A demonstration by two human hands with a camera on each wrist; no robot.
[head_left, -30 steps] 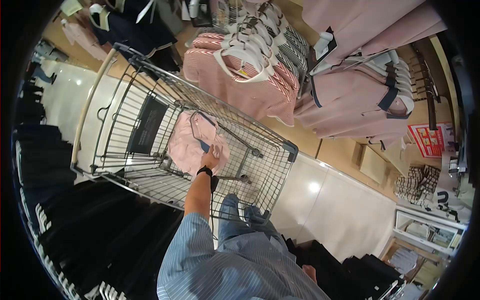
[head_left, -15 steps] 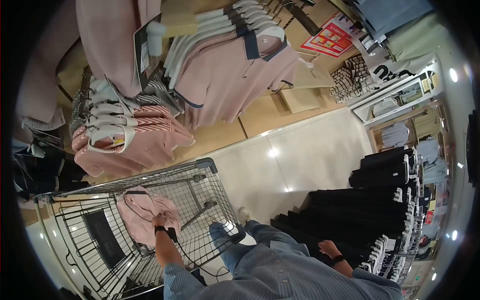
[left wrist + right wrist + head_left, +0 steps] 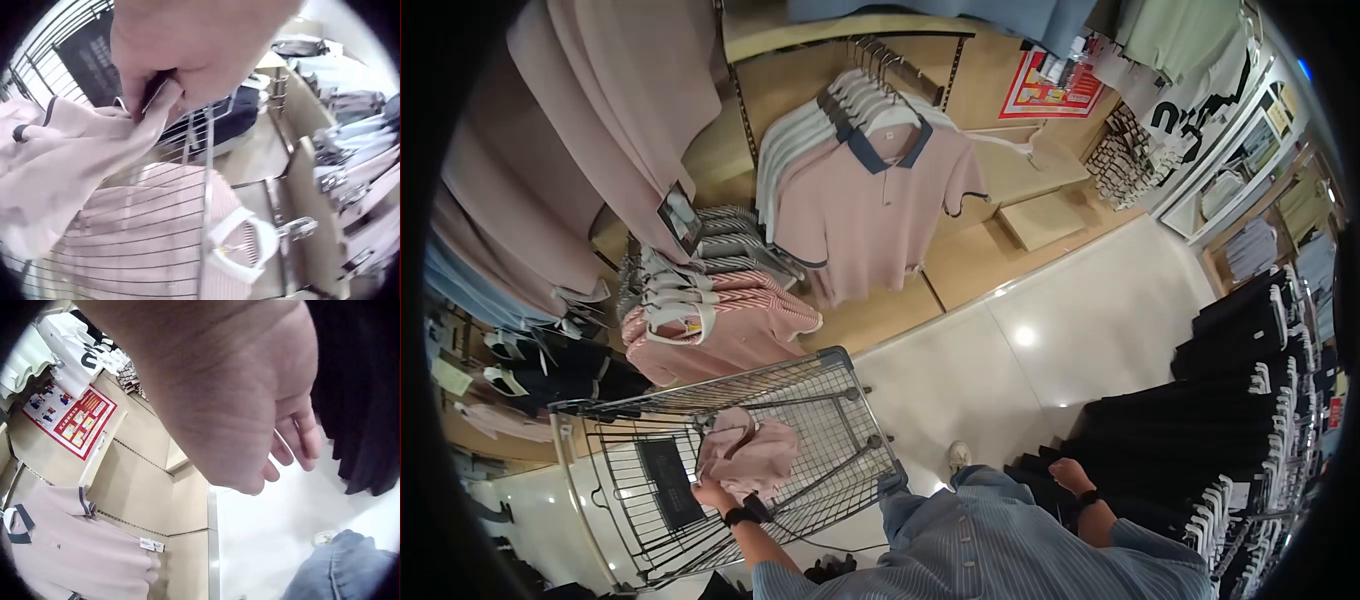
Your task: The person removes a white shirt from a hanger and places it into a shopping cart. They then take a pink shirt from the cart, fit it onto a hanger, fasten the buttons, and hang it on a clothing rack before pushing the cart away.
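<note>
My left hand [image 3: 715, 494] reaches into the wire shopping cart [image 3: 840, 400] and holds a pink shirt [image 3: 750, 455]. In the left wrist view, thumb and fingers pinch a fold of the shirt [image 3: 81, 159], and the rest hangs loosely to the left, with dark trim showing. The garment is crumpled within the cart's outline in the head view. My right hand [image 3: 1070, 474] hangs at my side, close to a rack of black garments [image 3: 1160, 430]. Its fingers [image 3: 300, 434] curl loosely around nothing.
Pink polo shirts [image 3: 870, 210] hang along the wooden wall unit. Below them, striped shirts [image 3: 720, 325] hang beside the cart's far side. Pale floor [image 3: 1000, 370] lies between the wall unit and the black garments. A red-bordered sign [image 3: 1050, 88] is on the wall.
The head view has swung toward the right. My left hand has shifted from the top of the shirt to its edge on the cart's handle side. My right hand has come into fuller view.
</note>
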